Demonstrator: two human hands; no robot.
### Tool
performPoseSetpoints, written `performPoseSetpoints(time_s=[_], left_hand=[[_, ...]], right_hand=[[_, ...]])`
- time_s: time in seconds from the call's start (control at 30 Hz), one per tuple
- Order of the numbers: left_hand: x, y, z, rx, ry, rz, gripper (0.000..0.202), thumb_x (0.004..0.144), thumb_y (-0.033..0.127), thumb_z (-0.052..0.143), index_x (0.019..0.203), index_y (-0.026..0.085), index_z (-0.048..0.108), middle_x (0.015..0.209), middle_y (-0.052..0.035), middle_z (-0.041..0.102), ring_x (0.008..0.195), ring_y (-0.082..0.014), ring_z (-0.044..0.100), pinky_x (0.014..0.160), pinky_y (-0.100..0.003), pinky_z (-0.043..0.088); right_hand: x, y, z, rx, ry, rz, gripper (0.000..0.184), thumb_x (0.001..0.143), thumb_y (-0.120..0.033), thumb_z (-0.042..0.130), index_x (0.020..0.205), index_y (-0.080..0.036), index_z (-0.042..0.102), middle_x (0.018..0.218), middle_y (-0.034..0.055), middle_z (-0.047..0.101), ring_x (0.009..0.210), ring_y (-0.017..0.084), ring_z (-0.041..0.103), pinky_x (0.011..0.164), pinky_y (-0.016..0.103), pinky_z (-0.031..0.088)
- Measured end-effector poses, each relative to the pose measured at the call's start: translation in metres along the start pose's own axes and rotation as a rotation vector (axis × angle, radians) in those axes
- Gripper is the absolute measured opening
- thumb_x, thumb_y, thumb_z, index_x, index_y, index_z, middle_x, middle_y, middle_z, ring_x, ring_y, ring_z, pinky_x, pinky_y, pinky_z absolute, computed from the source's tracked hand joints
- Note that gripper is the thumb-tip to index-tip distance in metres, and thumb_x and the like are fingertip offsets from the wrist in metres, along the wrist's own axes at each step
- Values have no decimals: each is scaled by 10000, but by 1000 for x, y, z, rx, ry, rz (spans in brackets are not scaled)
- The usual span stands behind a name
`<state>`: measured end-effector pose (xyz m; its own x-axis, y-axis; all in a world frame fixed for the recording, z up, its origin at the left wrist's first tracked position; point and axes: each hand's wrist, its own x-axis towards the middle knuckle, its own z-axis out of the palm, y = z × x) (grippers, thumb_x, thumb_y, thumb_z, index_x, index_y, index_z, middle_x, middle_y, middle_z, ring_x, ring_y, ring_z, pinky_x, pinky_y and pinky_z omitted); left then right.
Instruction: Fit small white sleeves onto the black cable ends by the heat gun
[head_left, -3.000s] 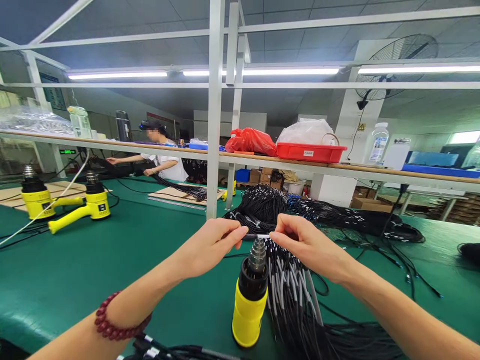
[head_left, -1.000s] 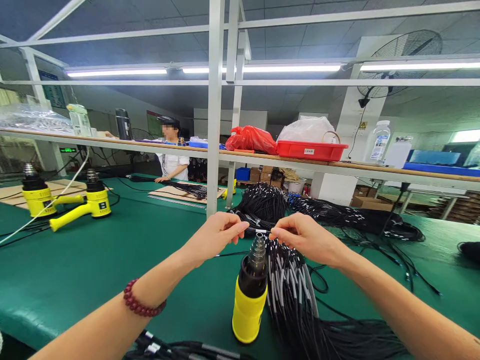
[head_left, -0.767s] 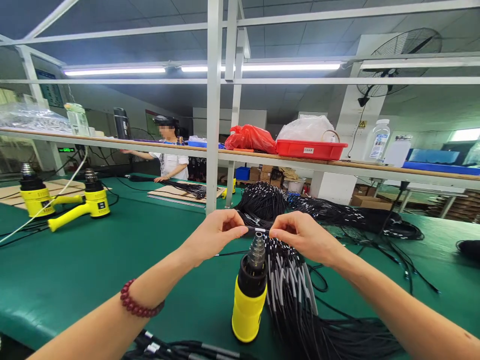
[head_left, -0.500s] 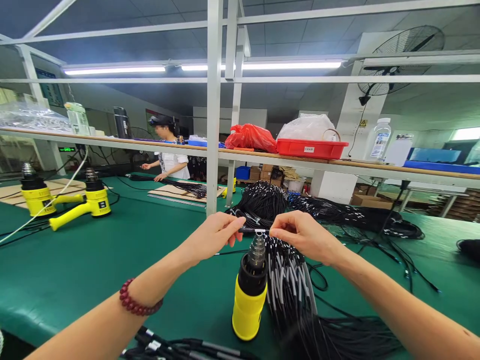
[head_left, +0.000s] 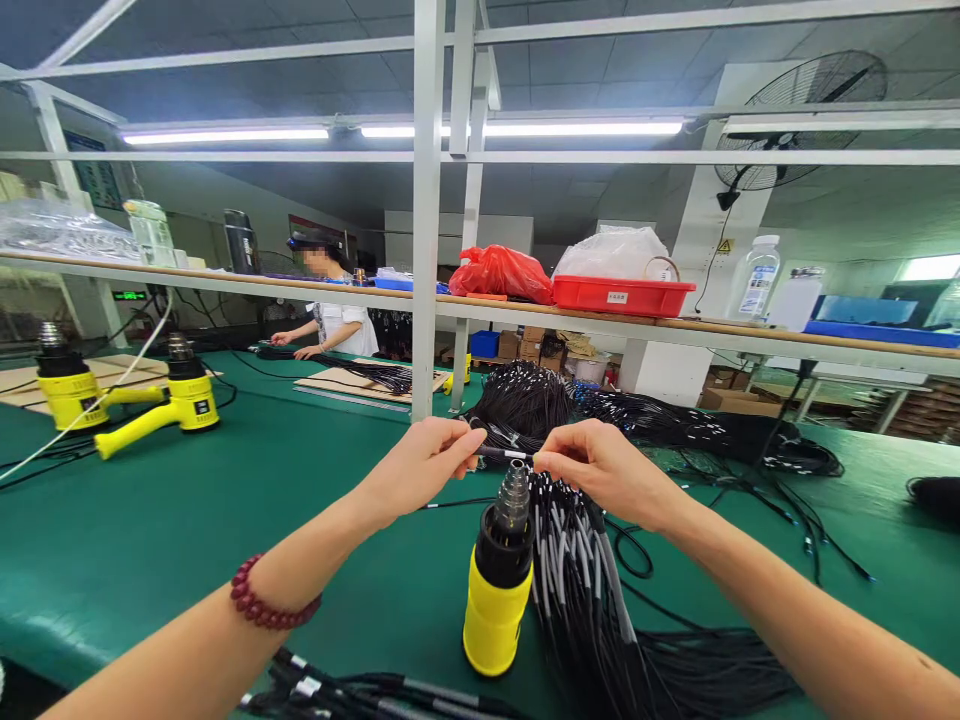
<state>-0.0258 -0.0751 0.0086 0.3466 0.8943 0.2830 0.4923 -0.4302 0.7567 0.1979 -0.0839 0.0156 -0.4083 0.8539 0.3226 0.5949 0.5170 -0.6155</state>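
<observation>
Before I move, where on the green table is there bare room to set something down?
The widest bare patch of the green table lies between the two left heat guns, the far board and the left forearm. It's crowded right of the upright heat gun, where gray-sleeved cables lie, and beyond the hands, at the black cable pile.

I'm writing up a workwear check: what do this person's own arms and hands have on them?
The left hand and right hand wear no gloves, and no ring shows. No sleeve shows on either arm. A dark red bracelet of round beads circles the left arm; nothing worn shows on the right.
</observation>
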Motion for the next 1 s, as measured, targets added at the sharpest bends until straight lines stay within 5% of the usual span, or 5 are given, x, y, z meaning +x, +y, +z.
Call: performPoseSetpoints(time_s=[0.17,0.5,0.67,0.8,1.0], left_hand=[[-1,-4,1,3,-7,-13,528,883,587,404,564,175,493,542,20,498,535,-116,431,525,-247,323],[0,-9,1,95,110,82,289,888,428,448,831,177,577,739,-6,608,666,-138,514,596,-248,372],[-25,-84,-8,529,-236,-121,111,805,263,551,842,191,627,760,-10,649,720,-159,573,635,-251,384],[-69,-157,-9,524,-530,-307,148,539,80,690,623,195,648,586,33,628,595,-154,580,553,-231,383],[-106,-195,-9,470,-703,-372,100,543,105,632,599,185,655,591,23,637,608,-159,600,545,-221,402]], right_hand=[[-2,-1,1,-33,-31,-4,273,873,-247,487,670,-160,647,603,-11,585,554,104,466,518,231,320],[0,20,-3,-104,123,72,314,844,-393,494,678,-169,638,579,1,578,546,128,482,530,251,327],[-21,118,-22,-471,-69,310,444,853,-476,430,505,-205,490,536,55,585,532,187,514,557,314,346],[-55,187,-32,-353,-243,622,393,754,-505,567,503,-210,504,582,114,645,551,223,582,528,324,401],[-66,179,-36,-130,-228,688,373,719,-526,616,787,-159,635,825,156,718,728,237,667,564,292,466]])
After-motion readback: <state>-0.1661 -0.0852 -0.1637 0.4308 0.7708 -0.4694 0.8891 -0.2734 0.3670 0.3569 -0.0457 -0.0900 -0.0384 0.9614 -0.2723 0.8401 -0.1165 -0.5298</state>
